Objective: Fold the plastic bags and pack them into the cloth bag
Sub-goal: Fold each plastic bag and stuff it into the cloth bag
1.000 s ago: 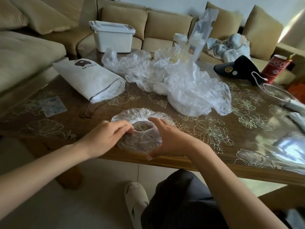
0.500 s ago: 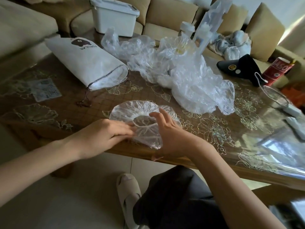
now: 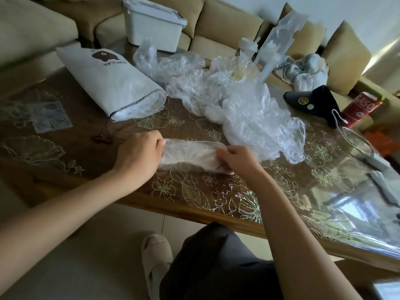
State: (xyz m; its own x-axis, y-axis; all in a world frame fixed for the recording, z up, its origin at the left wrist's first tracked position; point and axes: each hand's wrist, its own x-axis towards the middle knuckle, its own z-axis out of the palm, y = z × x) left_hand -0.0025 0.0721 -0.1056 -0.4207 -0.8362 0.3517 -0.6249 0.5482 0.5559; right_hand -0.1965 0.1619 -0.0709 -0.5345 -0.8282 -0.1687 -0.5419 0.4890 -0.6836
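Clear plastic bag [image 3: 190, 155], flattened to a strip on the table [image 3: 86, 148], is pinched at its ends by my left hand [image 3: 138, 154] and right hand [image 3: 240, 161]. I judge it half-folded. The crumpled pile [image 3: 249, 109] remains unfolded near the cloth bag [image 3: 112, 83].

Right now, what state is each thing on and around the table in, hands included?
plastic bag: flattened into a long strip, held at both ends.
left hand: grips the strip's left end.
right hand: pinches the strip's right end.
cloth bag: lying on its side, mouth open.
plastic pile: crumpled, not folded.
white box: lid on.
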